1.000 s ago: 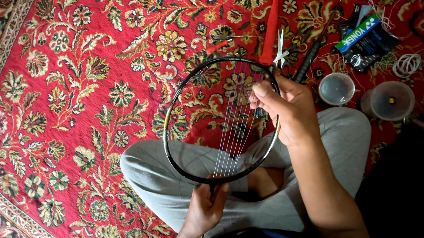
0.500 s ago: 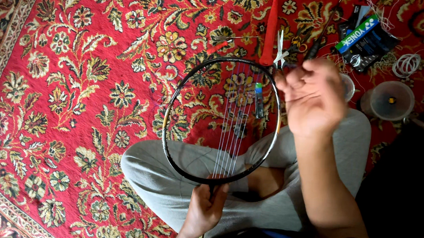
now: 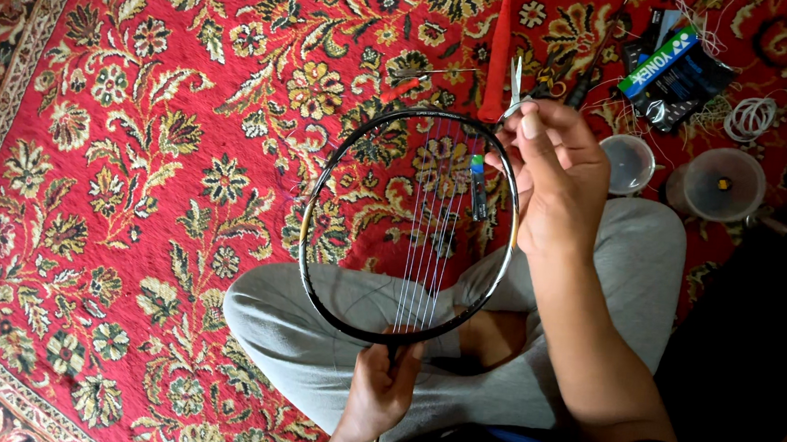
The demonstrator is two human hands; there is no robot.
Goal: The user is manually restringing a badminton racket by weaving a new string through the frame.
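I sit cross-legged in grey trousers on a red flowered carpet point(image 3: 141, 139). A black racket frame point(image 3: 314, 208) with only several upright strings lies over my lap. My left hand point(image 3: 382, 391) grips it at the throat, at the bottom of the hoop. My right hand point(image 3: 553, 191) is raised at the hoop's upper right edge, fingertips pinched together, seemingly on a thin string; the string itself is too fine to see there. A small dark clamp with a green-blue tip point(image 3: 478, 188) hangs on the strings just left of that hand.
Beyond the racket lie scissors point(image 3: 516, 84), a long red object point(image 3: 498, 53) and a green-and-black packet point(image 3: 677, 65). Two round clear containers point(image 3: 626, 163) point(image 3: 717, 184) and a white string coil point(image 3: 750, 117) sit at the right. My knee point(image 3: 641, 248) is under the right arm.
My right hand left the rim, lifted up and away with a quick pull, then settled pinched at the hoop's upper right. The left hand and racket stayed put.
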